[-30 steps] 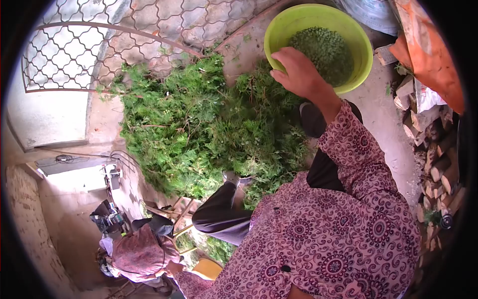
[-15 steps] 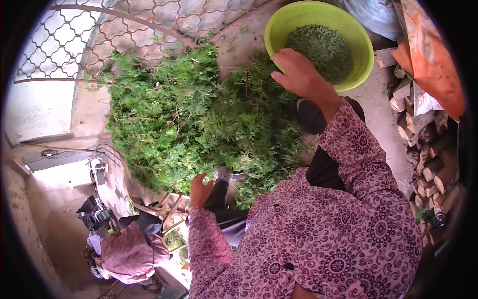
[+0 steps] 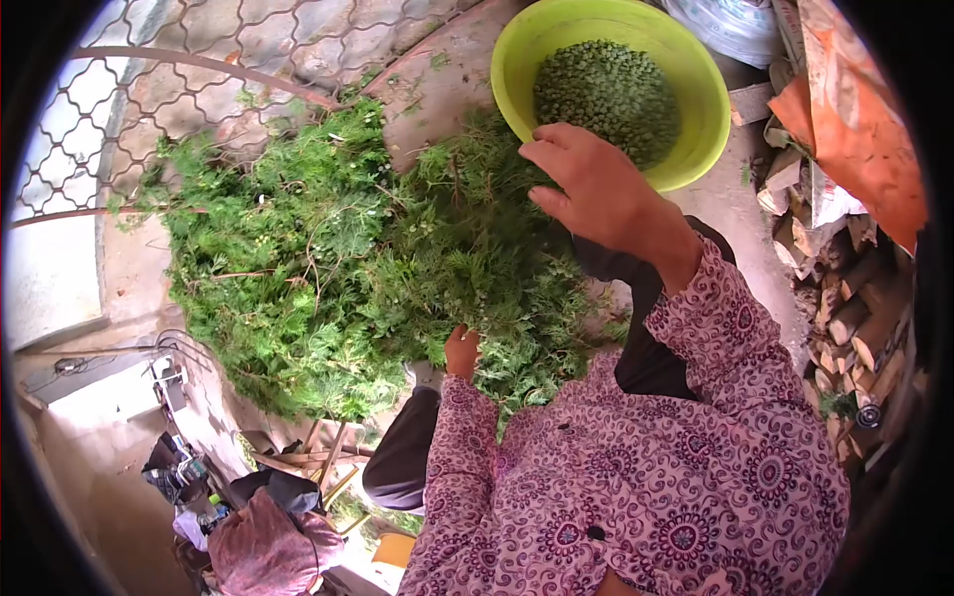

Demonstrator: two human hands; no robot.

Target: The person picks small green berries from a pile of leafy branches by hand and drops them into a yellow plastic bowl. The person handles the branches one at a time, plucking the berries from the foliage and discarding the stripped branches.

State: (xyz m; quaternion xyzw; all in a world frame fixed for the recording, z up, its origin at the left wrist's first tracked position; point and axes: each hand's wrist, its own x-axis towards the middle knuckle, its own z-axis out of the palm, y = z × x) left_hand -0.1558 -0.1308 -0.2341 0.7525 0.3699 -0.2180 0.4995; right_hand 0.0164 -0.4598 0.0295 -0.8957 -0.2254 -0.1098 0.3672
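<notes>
A wide heap of cut evergreen branches [image 3: 298, 248] with feathery leaves lies on the ground in front of me. At its near edge my left hand [image 3: 461, 354] is closed, its fingers pinching an evergreen sprig that is mostly hidden. My right hand [image 3: 606, 194] hovers by the near rim of a yellow-green basin [image 3: 711, 129], thumb and fingers apart, with nothing seen in it. Many small round green cones [image 3: 606, 94] cover the basin's bottom.
Split firewood [image 3: 855, 323] is stacked at the right, below an orange sheet [image 3: 845, 129]. A metal lattice [image 3: 248, 60] lies beyond the heap. Clothes [image 3: 263, 546] and wooden pieces [image 3: 328, 457] are at lower left. My legs flank the near edge of the branches.
My left hand has moved right and forward into the near branches and closed there. The right hand stays beside the basin, slightly lower. The whole view has shifted a little.
</notes>
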